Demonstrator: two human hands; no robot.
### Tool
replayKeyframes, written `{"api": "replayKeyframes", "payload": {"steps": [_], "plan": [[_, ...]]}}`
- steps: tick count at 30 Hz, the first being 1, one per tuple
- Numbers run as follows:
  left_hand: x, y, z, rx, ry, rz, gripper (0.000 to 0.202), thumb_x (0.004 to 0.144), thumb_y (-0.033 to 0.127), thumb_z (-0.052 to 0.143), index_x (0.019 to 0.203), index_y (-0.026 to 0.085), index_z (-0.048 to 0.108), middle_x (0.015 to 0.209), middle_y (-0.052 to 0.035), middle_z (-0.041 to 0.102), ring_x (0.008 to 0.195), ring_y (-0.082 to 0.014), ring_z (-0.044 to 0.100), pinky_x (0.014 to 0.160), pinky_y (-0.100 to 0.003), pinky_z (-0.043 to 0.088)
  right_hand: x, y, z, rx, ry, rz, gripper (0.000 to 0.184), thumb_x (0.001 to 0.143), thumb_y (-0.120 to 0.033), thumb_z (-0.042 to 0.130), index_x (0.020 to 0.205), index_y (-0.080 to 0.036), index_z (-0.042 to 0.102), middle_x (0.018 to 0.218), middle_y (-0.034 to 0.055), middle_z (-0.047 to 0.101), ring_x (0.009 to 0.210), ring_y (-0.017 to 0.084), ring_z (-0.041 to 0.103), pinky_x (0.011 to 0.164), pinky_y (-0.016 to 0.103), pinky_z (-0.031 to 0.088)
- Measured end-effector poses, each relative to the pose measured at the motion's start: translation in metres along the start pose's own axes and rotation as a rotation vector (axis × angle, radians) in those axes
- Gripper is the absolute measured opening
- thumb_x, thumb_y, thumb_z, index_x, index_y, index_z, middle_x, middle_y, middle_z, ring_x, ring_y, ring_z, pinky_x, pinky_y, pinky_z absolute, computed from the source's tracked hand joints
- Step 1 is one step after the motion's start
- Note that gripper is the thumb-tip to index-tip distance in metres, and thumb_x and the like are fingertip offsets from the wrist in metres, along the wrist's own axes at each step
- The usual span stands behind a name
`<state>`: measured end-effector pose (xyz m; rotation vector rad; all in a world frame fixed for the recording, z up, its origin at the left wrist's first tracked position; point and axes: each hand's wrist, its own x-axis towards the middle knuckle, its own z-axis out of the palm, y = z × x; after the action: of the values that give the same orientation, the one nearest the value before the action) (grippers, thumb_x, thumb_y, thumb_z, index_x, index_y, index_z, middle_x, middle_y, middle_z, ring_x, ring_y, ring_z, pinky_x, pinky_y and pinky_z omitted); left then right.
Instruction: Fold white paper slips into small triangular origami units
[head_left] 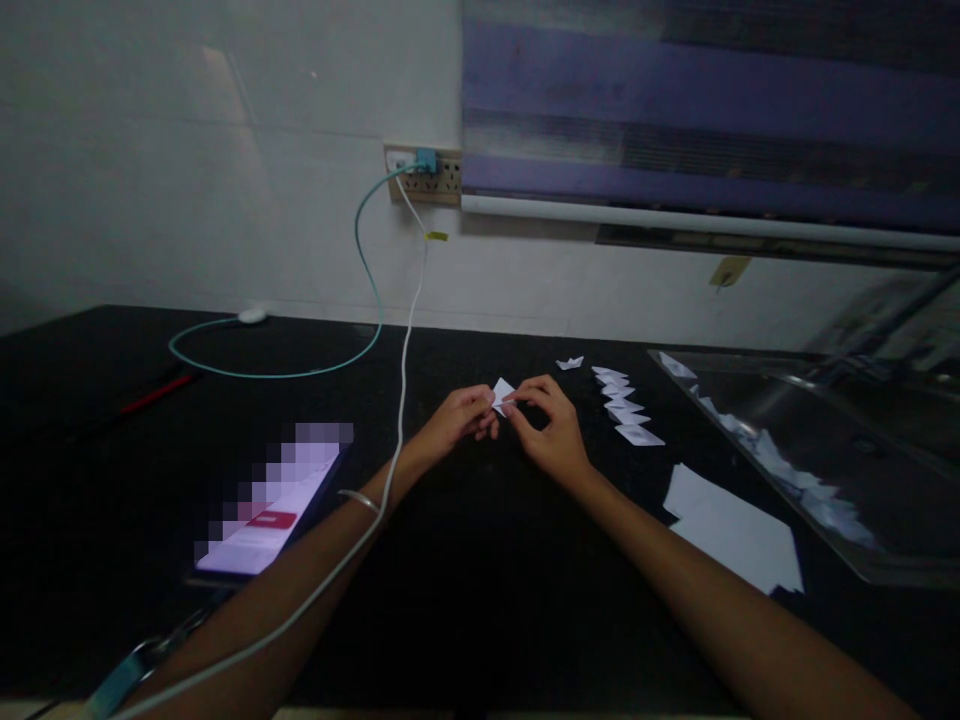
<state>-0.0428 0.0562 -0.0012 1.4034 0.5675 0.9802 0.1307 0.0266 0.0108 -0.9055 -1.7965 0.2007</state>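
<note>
"What sort of room are you looking into?"

"A dim one, from where I sit: a pale wall (225, 220) behind a black tabletop (450, 620), seen from its front edge."

"And the hands?"

"Both occupied. The left hand (465, 412) pinches a small folded paper (503, 393) between thumb and fingers, and the right hand (551, 425) nips its other side with thumb and fingertips. I'd say gripping both sides steadies something so light. It sits between the hands, mid-width, rather toward the back edge."

"What's around it?"

"Past the right hand, near the back edge, I have one lone paper boat (570, 363). Right of that runs a row of paper boats (628, 412), packed closely, probably to save space. Nearer the front right corner, a pile of white sheets (739, 530) lies beside the right forearm, handy for that side, I'd guess."

"Farther out?"

"A sink (892, 460) at the right end, with folded papers (795, 470) strewn along its left side; I can't make out each shape. Toward the front left corner, a lit device (277, 530), likely laid there to stay visible."
</note>
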Motion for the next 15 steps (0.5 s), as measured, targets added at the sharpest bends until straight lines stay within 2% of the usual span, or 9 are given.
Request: {"api": "replayKeyframes", "payload": {"steps": [6, 15], "plan": [[-0.0042, 0.0038, -0.0012, -0.129, 0.065, -0.031, 0.028, 0.079, 0.04, 0.062, 0.072, 0.013, 0.058, 0.066, -0.0017, 0.057, 0.058, -0.0117, 0.057, 0.049, -0.02, 0.039, 0.0003, 0.0, -0.0006, 0.014, -0.005, -0.015, 0.008, 0.085, -0.019, 0.063, 0.088, -0.021, 0.07, 0.092, 0.0057, 0.058, 0.09, 0.02, 0.058, 0.081, 0.037, 0.049], [-0.0043, 0.0048, -0.0003, -0.112, 0.083, -0.055, 0.026, 0.076, 0.036, 0.061, 0.064, 0.015, 0.052, 0.057, 0.0013, 0.053, 0.05, -0.0094, 0.051, 0.049, -0.021, 0.036, -0.0002, 0.0, -0.0004, 0.023, -0.022, -0.044, 0.011, 0.085, -0.017, 0.063, 0.09, -0.022, 0.071, 0.094, 0.0058, 0.059, 0.092, 0.02, 0.058, 0.083, 0.038, 0.049]]}}
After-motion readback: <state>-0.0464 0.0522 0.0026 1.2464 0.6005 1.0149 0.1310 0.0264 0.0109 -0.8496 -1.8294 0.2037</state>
